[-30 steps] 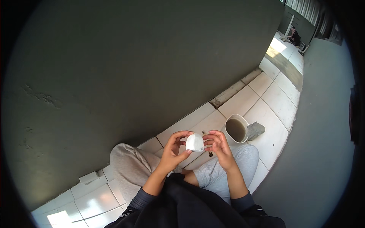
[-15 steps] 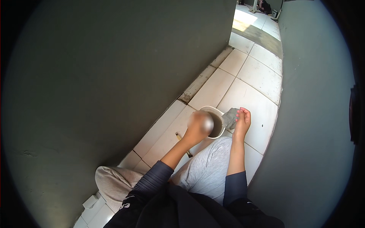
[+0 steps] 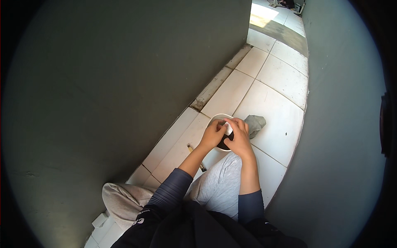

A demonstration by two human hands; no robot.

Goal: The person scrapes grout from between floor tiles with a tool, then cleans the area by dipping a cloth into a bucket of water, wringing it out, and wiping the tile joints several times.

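Note:
A small white piece (image 3: pixel 228 129), its kind not clear, is held over a white bucket (image 3: pixel 220 115) with dark contents. My left hand (image 3: pixel 212 134) grips it from the left with curled fingers. From the other side my right hand (image 3: pixel 240 139) closes on the same piece, thumb and fingers bent round it. Just beyond the right hand, a crumpled grey cloth (image 3: pixel 256 125) rests beside the bucket, apart from the fingers or barely behind them. Both hands hide much of the bucket's opening.
A slim yellowish and black tool (image 3: pixel 203 167) lies by my left forearm, partly covered. White floor tiles (image 3: pixel 277 93) run between two grey walls (image 3: pixel 136 82). My bent legs (image 3: pixel 217 180) sit close to the bucket. A small white block (image 3: pixel 99 220) is at lower left.
My right hand has left the grey cloth and moved left over the bucket to meet my left hand. The white piece now shows between them.

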